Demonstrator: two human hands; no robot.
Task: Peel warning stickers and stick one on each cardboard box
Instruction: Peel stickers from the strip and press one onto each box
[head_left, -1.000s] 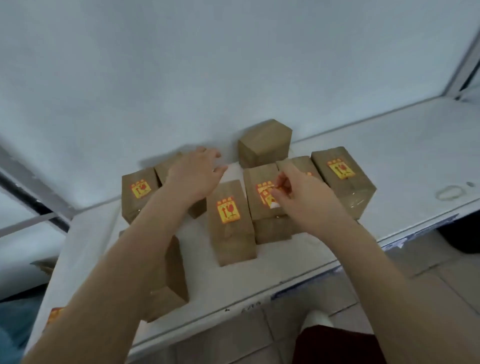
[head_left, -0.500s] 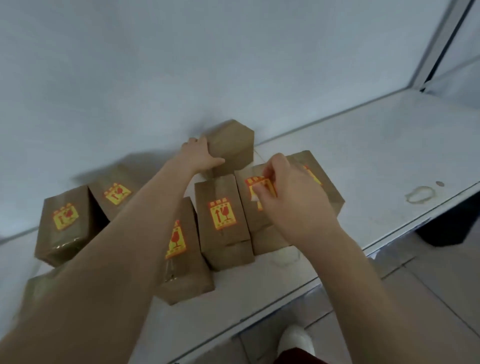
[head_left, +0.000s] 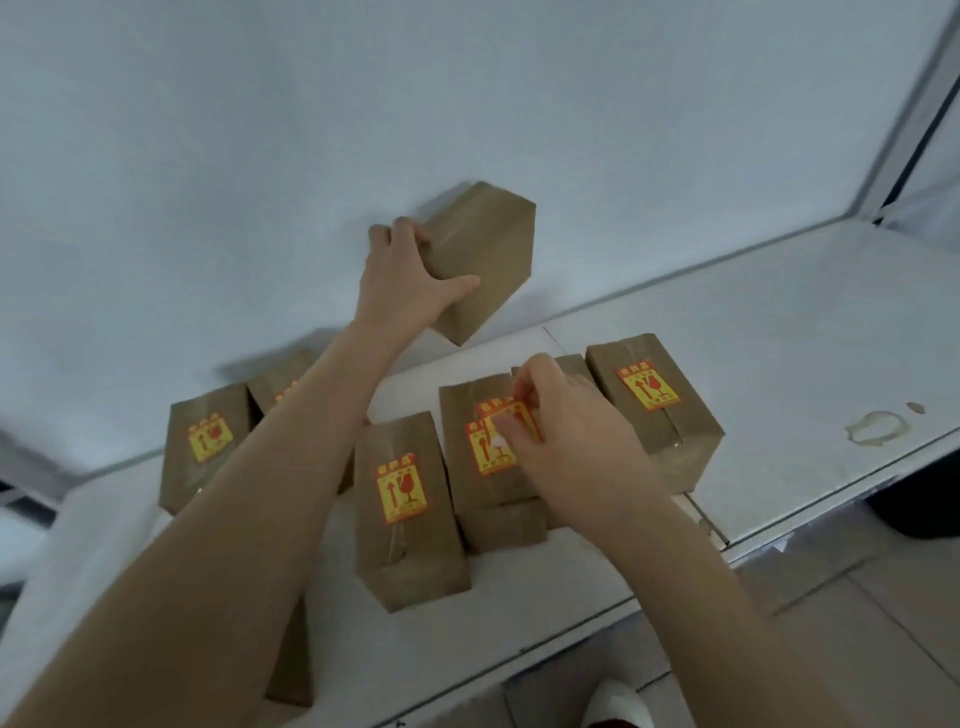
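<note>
Left hand (head_left: 405, 280) fingers clamp the plain box (head_left: 493, 244), now raised off the desk (head_left: 779, 364) (previously standing); right hand (head_left: 571, 452) fingers pinch a sticker (head_left: 514, 415).

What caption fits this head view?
Left hand grips a plain brown cardboard box; right hand pinches a yellow-and-red warning sticker.

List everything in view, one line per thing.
cardboard boxes: at least eight, brown, clustered on the table
plain box: one, brown, tilted at the back by the wall
warning stickers: five visible, yellow and red, on box tops
loose sticker: one, yellow and red, above the centre box
table: one, white, against the wall
ring stain: one, yellowish, table's right part
shoe: one, white, bottom edge
left hand: grips the plain box
right hand: pinches the loose sticker
</note>
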